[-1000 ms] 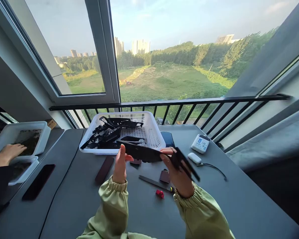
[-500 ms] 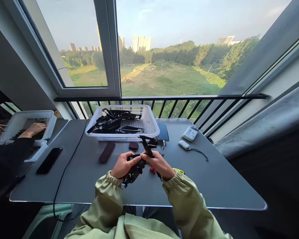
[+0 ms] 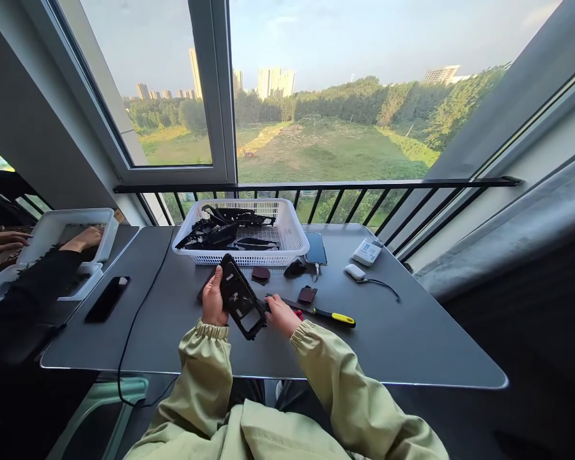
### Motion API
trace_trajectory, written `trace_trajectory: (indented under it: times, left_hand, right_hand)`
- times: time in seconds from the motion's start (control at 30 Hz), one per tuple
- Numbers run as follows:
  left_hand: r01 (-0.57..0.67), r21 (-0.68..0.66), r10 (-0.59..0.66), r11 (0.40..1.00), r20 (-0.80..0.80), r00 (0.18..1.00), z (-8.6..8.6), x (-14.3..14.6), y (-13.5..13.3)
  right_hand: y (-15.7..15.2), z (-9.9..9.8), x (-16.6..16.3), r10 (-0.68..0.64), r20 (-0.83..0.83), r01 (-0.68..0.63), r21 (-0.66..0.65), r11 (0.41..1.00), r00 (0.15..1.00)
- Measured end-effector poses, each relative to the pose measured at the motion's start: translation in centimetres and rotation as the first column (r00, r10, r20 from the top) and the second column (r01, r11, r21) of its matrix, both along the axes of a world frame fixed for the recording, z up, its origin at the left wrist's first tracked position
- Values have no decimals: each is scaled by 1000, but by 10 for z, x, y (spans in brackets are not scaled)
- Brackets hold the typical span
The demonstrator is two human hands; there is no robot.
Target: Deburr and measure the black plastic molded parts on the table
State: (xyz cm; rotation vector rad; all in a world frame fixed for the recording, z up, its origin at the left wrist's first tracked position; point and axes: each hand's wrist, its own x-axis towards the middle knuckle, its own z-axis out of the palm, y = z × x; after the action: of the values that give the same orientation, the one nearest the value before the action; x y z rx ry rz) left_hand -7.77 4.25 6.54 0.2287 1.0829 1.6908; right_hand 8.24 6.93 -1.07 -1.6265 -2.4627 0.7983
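Observation:
My left hand (image 3: 214,303) is closed around the upper left edge of a black plastic part (image 3: 239,295), a long frame with cut-outs and a larger window near its lower end. The part is tilted above the table, its face towards me. My right hand (image 3: 282,315) pinches the same part at its lower right edge; its fingertips are partly hidden. Just beyond the right hand lies a yellow-and-black handled tool with a dark flat blade (image 3: 334,316). A small red item (image 3: 298,314) shows beside the right fingers. Dark brown square pieces (image 3: 307,294) lie nearby.
A white plastic basket (image 3: 297,246) holds several black plastic parts. Around it are a tablet-like device (image 3: 316,248), a white display box (image 3: 367,252), a white corded gadget (image 3: 355,272) and a black phone (image 3: 108,299). A cable (image 3: 141,305) crosses the table. Someone's hands work at white trays (image 3: 109,239) on the left.
The black part has been turned and raised, with its long face now showing. My hands have moved apart, the right one lower, uncovering the yellow-handled tool. The view has shifted slightly.

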Motion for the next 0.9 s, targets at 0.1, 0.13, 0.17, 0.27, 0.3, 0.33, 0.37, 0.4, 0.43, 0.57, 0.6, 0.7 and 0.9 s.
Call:
trace_trajectory:
  times: [0.1,0.13,0.17,0.27,0.3,0.33,0.37,0.4,0.43,0.57,0.6,0.7,0.9]
  left_hand:
    - [-12,-19,13,1000,42,999,3,-1,4]
    - [-13,-24,14,1000,49,999,4,-3,6]
    - [-12,-26,14,1000,53,999,5,-4,9]
    - [-8,-21,10,1000,61,998,8,-8,17]
    - [-8,-16,9,1000,63,998,8,-8,20]
    - [-7,-8,8,1000,63,998,9,-8,23]
    - [-7,1,7,1000,63,998,10,-7,27]
    - [-4,6,4,1000,62,998,10,-5,30]
    - [7,15,-8,1000,58,998,11,-3,33]
    - [144,118,-142,983,-20,990,16,5,45]
    - [177,148,-171,973,-50,984,17,6,48]
    - [219,194,-201,956,-106,974,20,9,57]
    - [210,174,-174,962,-202,964,21,21,75]
  right_hand:
    - [6,1,1,6,54,-8,37,999,999]
    - [10,2,7,-8,76,5,46,999,997]
    - [15,4,15,-28,103,23,51,998,994]
    - [32,8,43,-85,198,81,29,996,977]
    - [38,9,51,-85,225,85,9,996,971]
    - [43,8,57,-76,248,82,-15,996,966]
    - [47,7,60,-60,265,73,-41,996,962]
    - [51,6,62,-38,276,58,-65,996,960]
    - [54,5,62,-15,279,40,-84,996,960]
    - [62,-2,54,59,242,-32,-116,993,969]
    - [64,-3,53,69,220,-44,-118,992,973]
    - [66,-3,61,79,119,-67,-104,992,990]
    - [64,21,106,46,-199,-49,-14,999,979]
